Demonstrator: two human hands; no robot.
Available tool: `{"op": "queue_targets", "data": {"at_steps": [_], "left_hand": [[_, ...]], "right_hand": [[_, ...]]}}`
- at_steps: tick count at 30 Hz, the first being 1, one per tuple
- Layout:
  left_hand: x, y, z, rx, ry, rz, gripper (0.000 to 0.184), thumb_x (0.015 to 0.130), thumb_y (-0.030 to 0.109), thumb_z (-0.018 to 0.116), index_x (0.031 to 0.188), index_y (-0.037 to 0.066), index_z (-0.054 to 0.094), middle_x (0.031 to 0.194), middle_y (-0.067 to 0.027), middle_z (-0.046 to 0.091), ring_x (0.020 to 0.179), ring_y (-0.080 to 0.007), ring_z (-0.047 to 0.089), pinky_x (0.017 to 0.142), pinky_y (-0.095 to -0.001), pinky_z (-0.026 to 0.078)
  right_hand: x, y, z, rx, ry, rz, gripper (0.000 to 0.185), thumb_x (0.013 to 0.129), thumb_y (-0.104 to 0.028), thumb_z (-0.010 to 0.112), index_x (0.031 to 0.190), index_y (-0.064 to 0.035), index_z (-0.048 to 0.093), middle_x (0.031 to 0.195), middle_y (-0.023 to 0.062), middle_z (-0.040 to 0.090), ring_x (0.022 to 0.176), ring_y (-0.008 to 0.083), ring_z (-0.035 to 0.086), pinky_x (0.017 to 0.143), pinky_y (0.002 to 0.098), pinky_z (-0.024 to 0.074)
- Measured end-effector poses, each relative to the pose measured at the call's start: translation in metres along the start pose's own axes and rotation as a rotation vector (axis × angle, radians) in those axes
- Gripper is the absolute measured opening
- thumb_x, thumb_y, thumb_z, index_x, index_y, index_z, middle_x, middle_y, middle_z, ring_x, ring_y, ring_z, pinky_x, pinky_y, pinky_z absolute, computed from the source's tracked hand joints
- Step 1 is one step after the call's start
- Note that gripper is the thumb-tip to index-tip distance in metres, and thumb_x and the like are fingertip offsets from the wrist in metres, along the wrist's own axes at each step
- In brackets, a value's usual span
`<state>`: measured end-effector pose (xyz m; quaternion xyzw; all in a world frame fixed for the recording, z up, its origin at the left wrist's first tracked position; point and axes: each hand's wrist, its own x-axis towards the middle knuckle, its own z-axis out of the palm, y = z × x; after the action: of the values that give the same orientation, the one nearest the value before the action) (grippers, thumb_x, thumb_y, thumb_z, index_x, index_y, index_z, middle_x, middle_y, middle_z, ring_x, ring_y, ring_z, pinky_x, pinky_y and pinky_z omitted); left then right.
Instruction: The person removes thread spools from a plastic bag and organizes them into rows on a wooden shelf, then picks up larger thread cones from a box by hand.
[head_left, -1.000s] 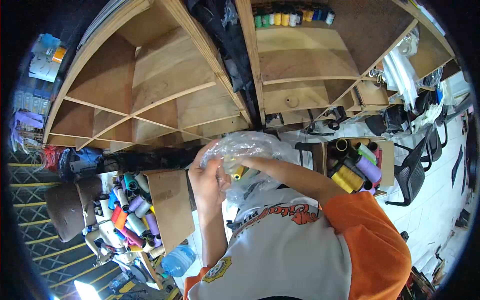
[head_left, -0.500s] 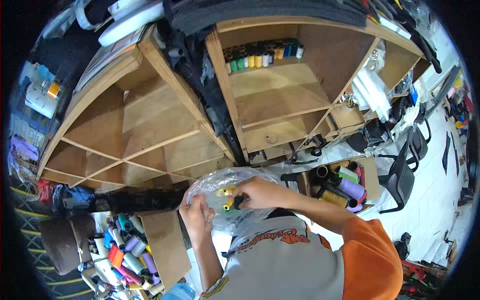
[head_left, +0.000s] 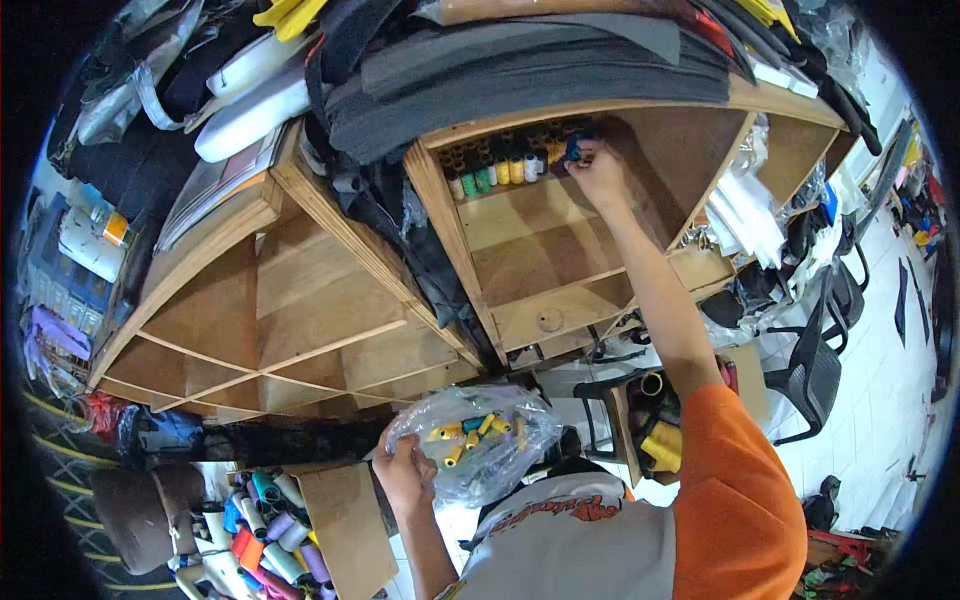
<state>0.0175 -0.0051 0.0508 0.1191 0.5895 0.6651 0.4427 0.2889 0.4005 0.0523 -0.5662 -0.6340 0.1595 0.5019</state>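
My left hand point(head_left: 406, 474) grips the edge of a clear plastic bag point(head_left: 465, 480), held open in front of my chest. Several yellow spools point(head_left: 472, 436) and a teal one lie inside the bag. My right hand point(head_left: 598, 172) reaches into the upper compartment of the wooden shelf point(head_left: 545, 250), its fingers closed at the right end of the spool rows. Dark blue shows at those fingertips; the exact item is partly hidden. Rows of small thread spools point(head_left: 502, 172) in green, yellow and white stand upright to the left of that hand.
A cardboard box point(head_left: 345, 530) by large thread cones point(head_left: 270, 535) is at lower left. Another box of cones point(head_left: 660, 440) sits right of the bag, partly behind my arm. A black mesh chair point(head_left: 810, 385) stands at right. Dark folded fabric point(head_left: 530, 85) covers the shelf top.
My right hand has left the bag and moved up into the shelf compartment. My left hand still holds the bag, whose spools now show more plainly. The view has shifted.
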Motion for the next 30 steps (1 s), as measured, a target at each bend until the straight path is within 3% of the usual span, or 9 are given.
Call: {"op": "queue_targets", "data": {"at_steps": [2, 3, 6, 9, 12, 17, 24, 27, 30], "left_hand": [[0.002, -0.001, -0.001, 0.022, 0.072, -0.011, 0.011, 0.077, 0.004, 0.055, 0.087, -0.001, 0.056, 0.054, -0.0001, 0.046, 0.033, -0.005, 0.034, 0.029, -0.0212, 0.024], [0.002, -0.001, -0.005, 0.013, 0.079, -0.02, 0.01, 0.077, 0.003, 0.055, 0.086, -0.001, 0.056, 0.054, -0.0001, 0.046, 0.033, -0.0051, 0.034, 0.029, -0.0212, 0.024], [0.003, -0.002, -0.012, 0.032, 0.127, -0.038, 0.012, 0.077, 0.003, 0.055, 0.089, 0.0, 0.055, 0.052, 0.0015, 0.041, 0.034, -0.0056, 0.031, 0.03, -0.0226, 0.024], [0.002, -0.001, -0.015, 0.038, 0.158, -0.027, 0.007, 0.077, 0.003, 0.055, 0.084, 0.001, 0.054, 0.052, 0.0018, 0.04, 0.034, -0.0055, 0.032, 0.03, -0.0226, 0.024], [0.0, 0.0, -0.013, 0.03, 0.158, -0.012, 0.006, 0.077, 0.003, 0.055, 0.083, 0.001, 0.054, 0.051, 0.002, 0.04, 0.034, -0.0056, 0.033, 0.03, -0.0226, 0.025], [0.005, -0.003, -0.018, 0.037, 0.112, -0.057, 0.004, 0.079, 0.004, 0.055, 0.082, 0.004, 0.052, 0.058, 0.0003, 0.046, 0.036, -0.0061, 0.036, 0.03, -0.0223, 0.025], [0.003, -0.001, -0.008, 0.057, 0.137, -0.027, 0.006, 0.079, 0.002, 0.052, 0.084, 0.002, 0.055, 0.051, 0.0015, 0.042, 0.034, -0.0059, 0.034, 0.03, -0.0219, 0.026], [0.003, -0.001, -0.01, 0.059, 0.104, -0.037, 0.006, 0.079, 0.002, 0.052, 0.085, 0.002, 0.054, 0.051, 0.0017, 0.041, 0.035, -0.0057, 0.034, 0.031, -0.022, 0.026], [0.004, -0.006, -0.014, 0.057, 0.096, -0.03, 0.007, 0.079, 0.002, 0.052, 0.086, 0.002, 0.054, 0.051, 0.002, 0.041, 0.035, -0.0054, 0.034, 0.031, -0.0221, 0.026]], "right_hand": [[0.011, -0.001, 0.018, -0.162, -0.014, 0.072, 0.033, 0.075, -0.015, 0.067, 0.102, 0.0023, 0.059, 0.086, 0.02, 0.065, 0.082, 0.0303, 0.065, 0.073, 0.0376, 0.0505], [0.017, 0.013, 0.031, -0.194, 0.094, -0.082, 0.033, 0.074, -0.016, 0.067, 0.101, 0.001, 0.06, 0.086, 0.0215, 0.064, 0.084, 0.0365, 0.063, 0.075, 0.04, 0.0502], [0.03, 0.023, 0.051, -0.394, 0.012, -0.044, 0.034, 0.074, -0.02, 0.068, 0.1, 0.0001, 0.06, 0.087, 0.0217, 0.064, 0.083, 0.036, 0.062, 0.071, 0.0412, 0.0502], [0.026, 0.018, 0.056, -0.328, 0.0, 0.1, 0.028, 0.073, -0.02, 0.067, 0.095, -0.0022, 0.062, 0.088, 0.0224, 0.064, 0.084, 0.0377, 0.062, 0.072, 0.0436, 0.0496], [0.035, 0.034, 0.069, -0.421, -0.036, 0.093, 0.032, 0.072, -0.019, 0.068, 0.097, -0.0023, 0.061, 0.091, 0.0225, 0.064, 0.086, 0.0374, 0.061, 0.074, 0.0433, 0.0494], [0.032, 0.039, 0.072, -0.291, 0.043, 0.109, 0.035, 0.07, -0.014, 0.07, 0.101, -0.0012, 0.058, 0.095, 0.0216, 0.063, 0.091, 0.0372, 0.06, 0.077, 0.0421, 0.0488], [0.03, 0.052, 0.076, -0.223, 0.027, 0.159, 0.031, 0.071, -0.009, 0.068, 0.099, -0.0013, 0.058, 0.092, 0.0193, 0.062, 0.091, 0.0337, 0.061, 0.078, 0.0388, 0.0486], [0.013, 0.022, 0.056, -0.191, 0.028, 0.125, 0.026, 0.074, -0.008, 0.065, 0.098, 0.0006, 0.058, 0.09, 0.0169, 0.062, 0.085, 0.0301, 0.061, 0.075, 0.0359, 0.0493], [0.029, 0.089, 0.085, 0.262, 0.119, 0.144, 0.021, 0.074, -0.011, 0.066, 0.091, -0.0006, 0.06, 0.08, 0.0148, 0.064, 0.077, 0.0268, 0.063, 0.067, 0.0349, 0.0498]]}}
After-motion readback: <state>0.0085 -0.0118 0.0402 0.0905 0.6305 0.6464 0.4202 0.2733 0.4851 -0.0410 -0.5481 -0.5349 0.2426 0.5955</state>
